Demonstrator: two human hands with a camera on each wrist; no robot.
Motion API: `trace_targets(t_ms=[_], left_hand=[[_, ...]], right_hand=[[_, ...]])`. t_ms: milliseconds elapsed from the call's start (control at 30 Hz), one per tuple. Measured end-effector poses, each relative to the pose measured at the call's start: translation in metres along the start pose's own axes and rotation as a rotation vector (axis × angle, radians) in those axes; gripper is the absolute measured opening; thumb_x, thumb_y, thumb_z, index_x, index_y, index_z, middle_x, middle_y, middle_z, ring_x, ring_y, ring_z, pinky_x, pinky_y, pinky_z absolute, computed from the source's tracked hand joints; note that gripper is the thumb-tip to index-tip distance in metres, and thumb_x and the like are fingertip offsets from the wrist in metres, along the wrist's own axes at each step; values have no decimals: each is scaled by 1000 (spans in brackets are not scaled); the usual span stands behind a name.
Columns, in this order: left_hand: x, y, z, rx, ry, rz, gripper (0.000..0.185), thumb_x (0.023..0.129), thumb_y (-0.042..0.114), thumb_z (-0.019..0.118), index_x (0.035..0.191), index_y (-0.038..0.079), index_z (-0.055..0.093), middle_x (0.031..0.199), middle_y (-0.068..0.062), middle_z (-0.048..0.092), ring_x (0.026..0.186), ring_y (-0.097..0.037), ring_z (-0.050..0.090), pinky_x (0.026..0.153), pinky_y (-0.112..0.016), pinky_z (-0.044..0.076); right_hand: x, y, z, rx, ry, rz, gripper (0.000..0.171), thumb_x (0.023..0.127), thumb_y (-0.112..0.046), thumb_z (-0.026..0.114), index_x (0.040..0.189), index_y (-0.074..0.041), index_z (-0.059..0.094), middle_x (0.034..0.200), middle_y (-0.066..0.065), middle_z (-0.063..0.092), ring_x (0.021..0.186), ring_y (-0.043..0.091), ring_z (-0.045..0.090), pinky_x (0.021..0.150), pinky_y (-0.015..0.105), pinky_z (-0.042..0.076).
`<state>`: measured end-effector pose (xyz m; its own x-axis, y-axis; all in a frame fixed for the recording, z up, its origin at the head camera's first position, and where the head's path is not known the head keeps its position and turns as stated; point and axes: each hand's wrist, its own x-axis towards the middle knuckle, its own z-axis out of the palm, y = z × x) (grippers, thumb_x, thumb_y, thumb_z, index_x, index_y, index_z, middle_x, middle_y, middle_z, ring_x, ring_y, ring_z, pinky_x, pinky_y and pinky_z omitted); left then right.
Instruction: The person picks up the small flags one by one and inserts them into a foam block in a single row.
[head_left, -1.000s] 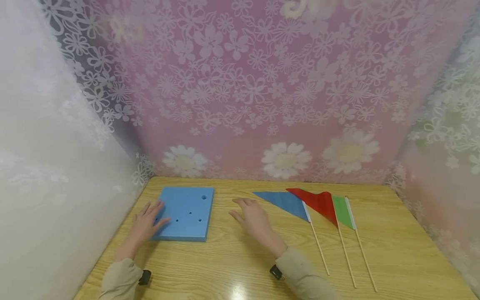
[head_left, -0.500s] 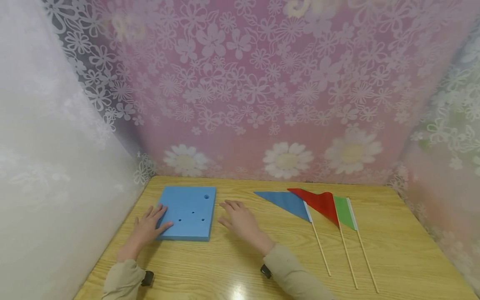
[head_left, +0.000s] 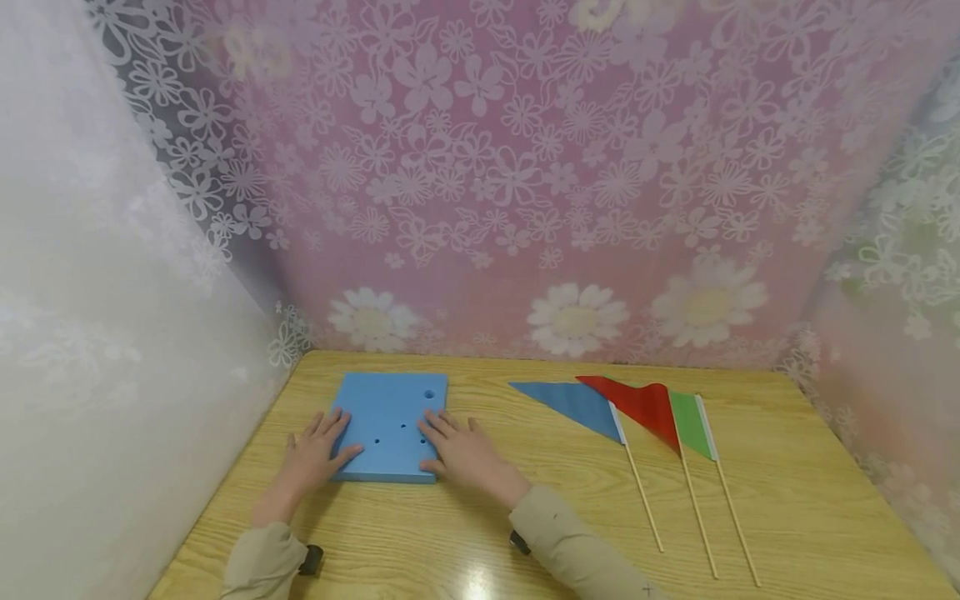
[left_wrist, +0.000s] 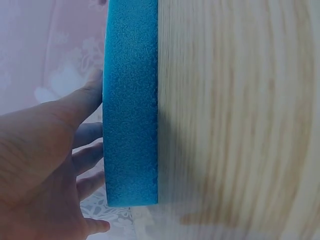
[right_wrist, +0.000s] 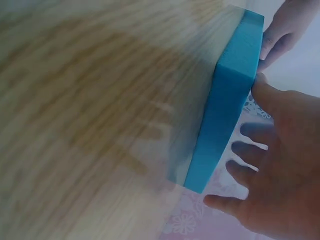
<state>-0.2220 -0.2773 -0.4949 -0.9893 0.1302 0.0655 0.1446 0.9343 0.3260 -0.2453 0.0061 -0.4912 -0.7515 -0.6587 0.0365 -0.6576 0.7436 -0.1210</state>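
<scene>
A blue foam board (head_left: 390, 417) with several small holes lies flat on the wooden table (head_left: 525, 517) at the back left. My left hand (head_left: 322, 446) rests with straight fingers on its near left corner, the thumb against the near edge. My right hand (head_left: 450, 442) lies with spread fingers on the board's right side. In the left wrist view the left hand (left_wrist: 75, 145) lies against the foam board (left_wrist: 131, 110). The right wrist view has my right hand (right_wrist: 270, 165) with its thumb at the edge of the foam board (right_wrist: 227, 100).
Three small flags on thin wooden sticks lie side by side to the right of the board: blue flag (head_left: 573, 404), red flag (head_left: 637, 404), green flag (head_left: 686, 421). Flowered curtains close off the table at the back and on both sides.
My right hand has moved left from the bare table onto the board's right side. The board and my left hand have shifted a little to the right.
</scene>
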Motion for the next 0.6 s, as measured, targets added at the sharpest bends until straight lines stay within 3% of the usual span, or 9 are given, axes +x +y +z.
trace_targets(t_ms=[133, 600], left_hand=[[0, 0, 2, -10, 4, 3, 71, 100, 41, 63, 154, 0, 42, 160, -24, 33, 148, -51, 23, 106, -84, 14], [-1, 2, 6, -16, 8, 57, 72, 99, 44, 63, 155, 4, 42, 160, -22, 34, 148, -50, 23, 106, -84, 14]], right_hand=[[-3, 0, 0, 8, -34, -21, 68, 105, -50, 44, 162, -16, 29, 168, 4, 24, 154, 20, 24, 120, 59, 27], [-11, 12, -2, 18, -64, -9, 70, 105, -53, 43, 163, -17, 26, 169, 3, 21, 154, 20, 25, 118, 64, 26]])
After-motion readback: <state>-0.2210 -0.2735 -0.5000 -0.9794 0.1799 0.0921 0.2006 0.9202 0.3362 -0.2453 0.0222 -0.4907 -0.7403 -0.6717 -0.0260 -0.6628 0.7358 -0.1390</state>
